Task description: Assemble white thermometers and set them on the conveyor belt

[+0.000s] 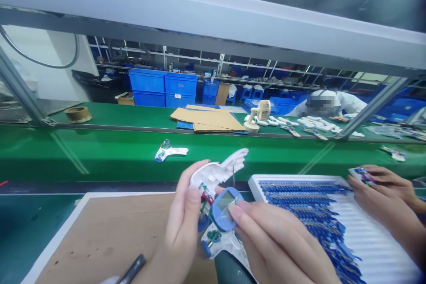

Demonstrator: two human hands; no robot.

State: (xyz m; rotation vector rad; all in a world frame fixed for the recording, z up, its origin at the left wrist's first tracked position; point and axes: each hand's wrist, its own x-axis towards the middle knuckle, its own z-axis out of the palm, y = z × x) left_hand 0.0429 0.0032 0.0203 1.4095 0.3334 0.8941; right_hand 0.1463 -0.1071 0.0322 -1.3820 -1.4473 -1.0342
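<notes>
My left hand [184, 213] grips a white plastic shell half [208, 175] with red wires and a small green board inside. In my right hand [266, 230] is a blue oval display piece [226, 208], pinched by its right side close to the shell. Below them lies another white shell [224, 239] with a green board and a blue end, partly covered by my right hand. A dark pen-like tool [132, 270] shows by my left wrist.
Brown board [133, 226] on the bench; white tray [369, 230] of blue parts at right, with another person's hands [389, 186] beside it. A shell [170, 151] rests on the green belt [109, 146]. Beyond stand a fan [258, 115], cardboard [209, 119] and tape [78, 114].
</notes>
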